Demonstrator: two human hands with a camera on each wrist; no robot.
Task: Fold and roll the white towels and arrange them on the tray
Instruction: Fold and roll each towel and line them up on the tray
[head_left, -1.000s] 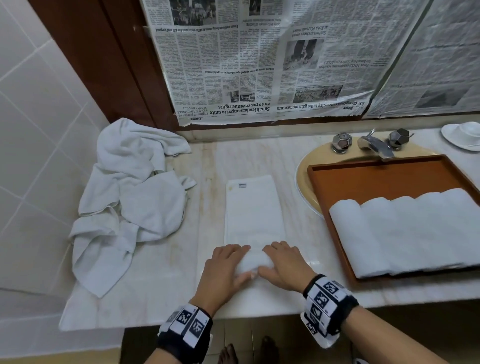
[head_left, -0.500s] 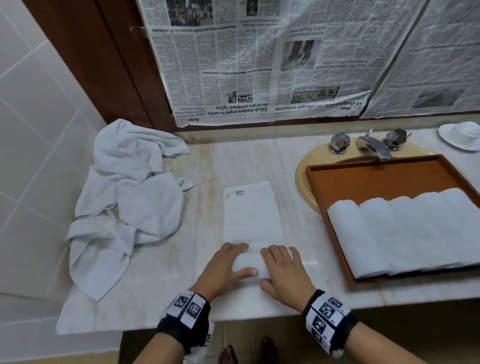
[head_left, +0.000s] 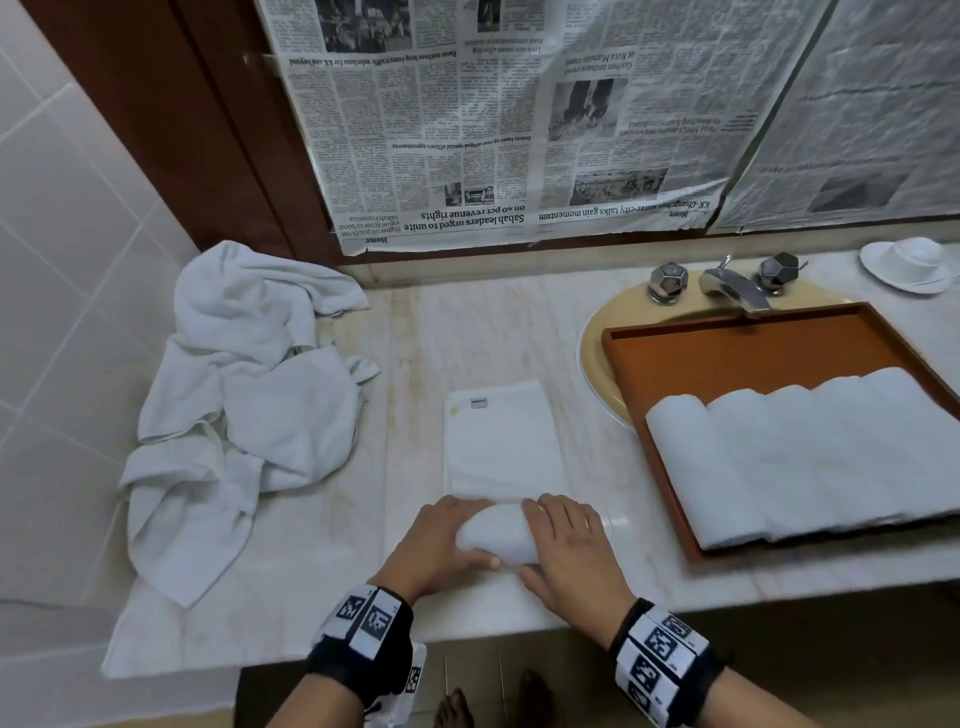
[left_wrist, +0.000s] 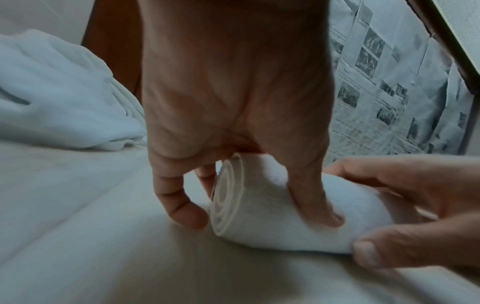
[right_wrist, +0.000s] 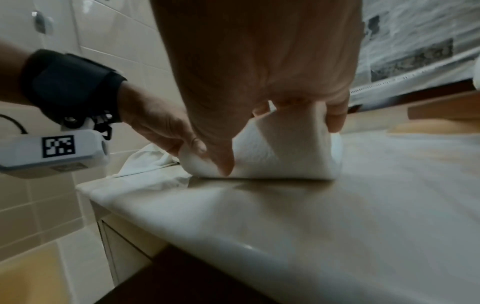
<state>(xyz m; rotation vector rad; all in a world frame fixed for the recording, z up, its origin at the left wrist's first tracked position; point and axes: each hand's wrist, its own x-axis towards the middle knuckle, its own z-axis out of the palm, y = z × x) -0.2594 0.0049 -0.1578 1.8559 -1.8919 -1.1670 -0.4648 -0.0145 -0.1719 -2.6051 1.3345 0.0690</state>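
Note:
A folded white towel (head_left: 504, 441) lies lengthwise on the marble counter, and its near end is rolled up (head_left: 496, 535). My left hand (head_left: 441, 545) curls round the roll's left end, whose spiral shows in the left wrist view (left_wrist: 228, 197). On the roll's right end my right hand (head_left: 571, 551) grips with curled fingers, thumb on the near side (right_wrist: 272, 150). The brown tray (head_left: 737, 353) sits over the sink at the right. Several rolled white towels (head_left: 810, 457) lie side by side in the tray's near half.
A heap of loose white towels (head_left: 244, 415) lies at the counter's left end by the tiled wall. A faucet (head_left: 727, 283) with two knobs stands behind the tray. A white dish (head_left: 906, 262) rests at the far right. Newspaper (head_left: 519, 130) covers the wall behind.
Both hands have rolled the towel away from me; the roll is thicker and the flat part is shorter. The hands keep their hold on the two ends.

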